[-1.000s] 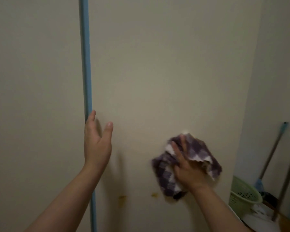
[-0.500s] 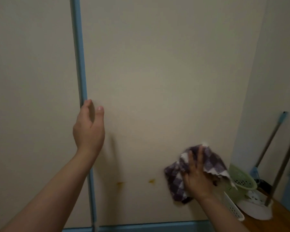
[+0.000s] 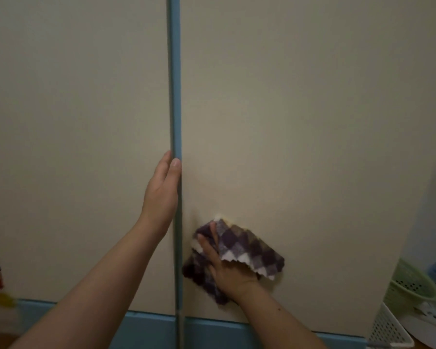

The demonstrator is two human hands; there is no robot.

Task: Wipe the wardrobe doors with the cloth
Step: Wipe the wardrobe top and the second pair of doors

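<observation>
- The purple-and-white checked cloth (image 3: 249, 250) is pressed against the right wardrobe door (image 3: 300, 109), low down and just beside the blue strip (image 3: 174, 84) that runs between the doors.
- It is held there by the right hand (image 3: 227, 268). Two fingers are seen straight and spread (the rest are covered by a fold of the cloth).
- The left hand (image 3: 161, 190) is laid flat on the edge of the left wardrobe door (image 3: 73, 122), fingers straight and together, touching the strip, with nothing held.
- A green basket (image 3: 410, 288) and a white perforated basket (image 3: 388, 331) are seen at lower right.
</observation>
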